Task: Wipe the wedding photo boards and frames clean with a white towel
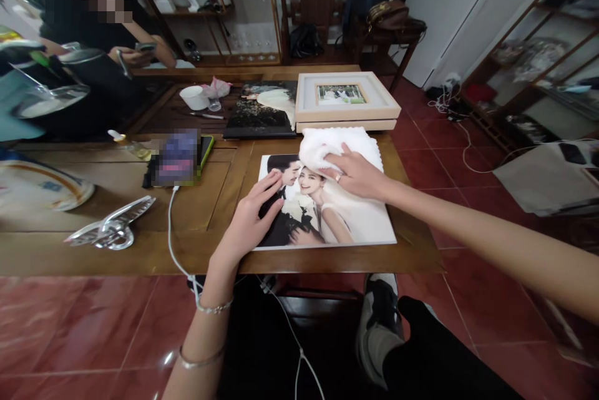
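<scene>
A large wedding photo print (337, 213) lies flat near the front edge of the wooden table (243, 200). My left hand (255, 213) rests on the print's left side, fingers stretched out and nothing held. With bent fingers, my right hand (358, 172) grips a white cloth (360, 141) against the upper part of the print. The cloth covers part of the print's top edge and hides some of my fingertips. Just behind it stands a pale framed photo (346, 99), and left of that lies a dark photo album or panel (259, 110).
On the left are a phone (178, 156) with a white cable (173, 238), a dropper bottle (131, 145) and a clear hair claw (112, 225). A white cup (194, 98) stands farther back. Across the table, a person (135, 53) holds a phone.
</scene>
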The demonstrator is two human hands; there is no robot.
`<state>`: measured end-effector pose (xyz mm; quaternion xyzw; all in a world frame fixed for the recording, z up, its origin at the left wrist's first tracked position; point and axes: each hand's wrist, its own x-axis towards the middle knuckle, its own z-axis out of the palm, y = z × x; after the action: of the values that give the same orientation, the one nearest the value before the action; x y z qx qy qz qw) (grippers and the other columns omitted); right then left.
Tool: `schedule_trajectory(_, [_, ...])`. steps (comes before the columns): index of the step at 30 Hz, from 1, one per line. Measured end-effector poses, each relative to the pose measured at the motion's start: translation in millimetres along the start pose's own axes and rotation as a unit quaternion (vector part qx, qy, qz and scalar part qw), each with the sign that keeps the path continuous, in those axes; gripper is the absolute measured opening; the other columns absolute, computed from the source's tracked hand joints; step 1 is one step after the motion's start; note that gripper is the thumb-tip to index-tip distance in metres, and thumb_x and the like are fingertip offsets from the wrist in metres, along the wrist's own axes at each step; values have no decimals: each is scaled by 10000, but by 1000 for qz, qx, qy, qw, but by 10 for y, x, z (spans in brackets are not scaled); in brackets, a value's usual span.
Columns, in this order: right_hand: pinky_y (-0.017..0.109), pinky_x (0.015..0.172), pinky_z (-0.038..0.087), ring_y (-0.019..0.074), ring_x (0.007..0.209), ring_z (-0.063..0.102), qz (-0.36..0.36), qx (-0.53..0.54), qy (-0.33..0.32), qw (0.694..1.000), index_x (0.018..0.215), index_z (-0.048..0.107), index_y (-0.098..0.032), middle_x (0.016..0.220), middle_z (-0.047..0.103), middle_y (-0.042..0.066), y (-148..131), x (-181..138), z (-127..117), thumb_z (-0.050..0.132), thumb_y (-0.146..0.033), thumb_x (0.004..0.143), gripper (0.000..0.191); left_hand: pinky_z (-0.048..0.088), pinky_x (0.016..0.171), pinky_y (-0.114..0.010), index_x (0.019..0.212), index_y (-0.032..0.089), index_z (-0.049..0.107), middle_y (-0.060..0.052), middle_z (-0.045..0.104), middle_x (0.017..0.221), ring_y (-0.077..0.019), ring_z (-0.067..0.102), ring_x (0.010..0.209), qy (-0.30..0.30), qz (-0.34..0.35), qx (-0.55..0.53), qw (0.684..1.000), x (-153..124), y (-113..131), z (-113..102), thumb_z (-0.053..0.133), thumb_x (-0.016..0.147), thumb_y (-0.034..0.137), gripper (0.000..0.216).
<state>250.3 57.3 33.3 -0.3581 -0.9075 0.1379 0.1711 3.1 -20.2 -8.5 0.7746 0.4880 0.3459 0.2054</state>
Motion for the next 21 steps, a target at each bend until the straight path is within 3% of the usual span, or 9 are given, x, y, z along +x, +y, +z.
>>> schedule_trajectory(4, [601,1144,143,291,1402,272,-11,18,-24,1000,1046,618,-175,1230,629,89,-322,-369,71,392,-174,933,253,289,1146,-444,1334,215,524,-69,454,1450,-216,381,1362,-4,2,-6,1000,4,7,-8,489,936,293,407])
schedule_trajectory(7, [615,1149,122,276,1424,198,-12,37,-52,998,1049,625,-173,1287,598,114,-652,-696,103,417,-114,888,269,294,1146,-439,1330,219,530,-59,465,1442,-216,388,1358,-8,5,-14,1000,6,19,-15,488,934,293,405])
schedule_trajectory(12, [634,1135,120,295,1432,149,-53,60,-83,993,1066,638,-160,1476,395,139,-1042,-1027,139,498,-101,832,279,307,1138,-464,1315,220,543,-56,482,1428,-220,400,1351,-5,3,-20,1000,0,29,-15,482,935,290,392])
schedule_trajectory(16, [617,1139,143,271,1424,198,-64,60,-90,992,1124,611,-167,1398,502,130,-936,-933,99,453,-131,886,288,301,1144,-444,1314,196,543,-70,480,1429,-212,395,1354,4,6,-14,1000,1,22,7,484,935,282,394])
schedule_trajectory(21, [595,1109,231,293,1319,422,-13,47,-48,998,1073,608,-194,1173,657,76,-473,-466,-10,375,-208,955,261,302,1138,-463,1335,188,521,-89,472,1433,-219,377,1365,5,16,-2,1000,31,3,28,472,940,273,407])
